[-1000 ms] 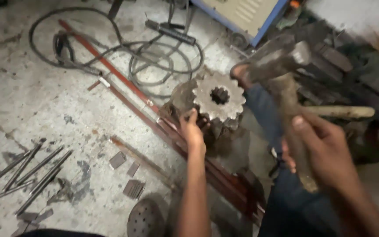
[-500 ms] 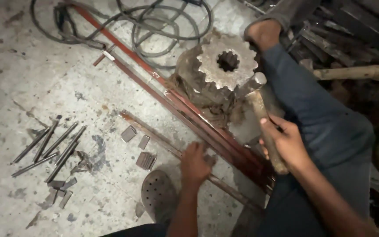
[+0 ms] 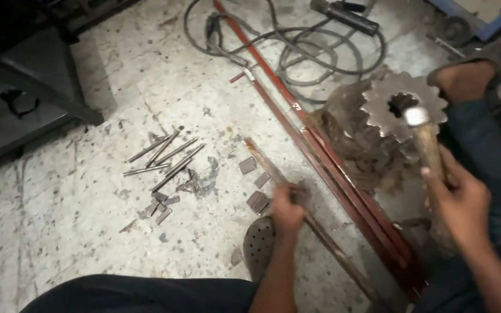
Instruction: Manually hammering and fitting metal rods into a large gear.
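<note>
My left hand [image 3: 288,210] grips a thin rusty metal bar [image 3: 314,223] that lies diagonally on the concrete floor. My right hand [image 3: 456,200] holds a hammer [image 3: 427,145] by its wooden handle, the head up near a large toothed gear [image 3: 398,110]. The gear rests on a rusty lump of metal [image 3: 360,145]. My foot [image 3: 465,78] sits just right of the gear.
Long red steel bars [image 3: 331,162] run diagonally beside the thin bar. Several short rods [image 3: 166,159] and small flat metal pieces [image 3: 256,200] lie to the left. Coiled black cables [image 3: 314,46] and a welding holder sit at the top. A sandal [image 3: 259,246] is near my left wrist.
My left hand left the gear, moved down and closed on the thin bar. The hammer in my right hand came down from its raised position to beside the gear.
</note>
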